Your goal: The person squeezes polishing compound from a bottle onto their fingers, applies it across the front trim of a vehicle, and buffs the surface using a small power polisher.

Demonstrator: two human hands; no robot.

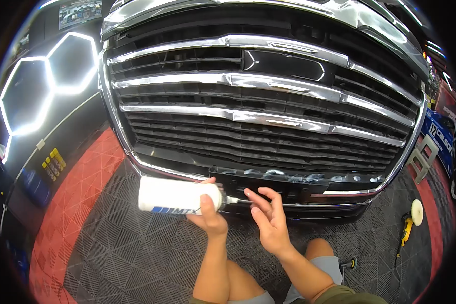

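Observation:
A white squeeze bottle (pixel 180 191) with blue and dark lettering lies sideways in my left hand (pixel 207 213), its narrow nozzle turned to the right. My fingers wrap around the bottle near its cap end. Just past the nozzle tip is my right hand (pixel 271 218), fingers apart and slightly curled, holding nothing I can see. In front of both hands stands the chrome and black grille (pixel 268 106) of a car. Whitish smears of paste (pixel 299 176) run along the black strip at the grille's lower edge, above the bumper (pixel 319 209).
On the floor at the right lies a yellow polisher (pixel 407 230) with a pale pad and a cord. A grey step stool (pixel 421 158) stands behind it, near a blue car (pixel 441 134). Hexagonal lights (pixel 26 96) and yellow-labelled bottles (pixel 54 164) are at the left.

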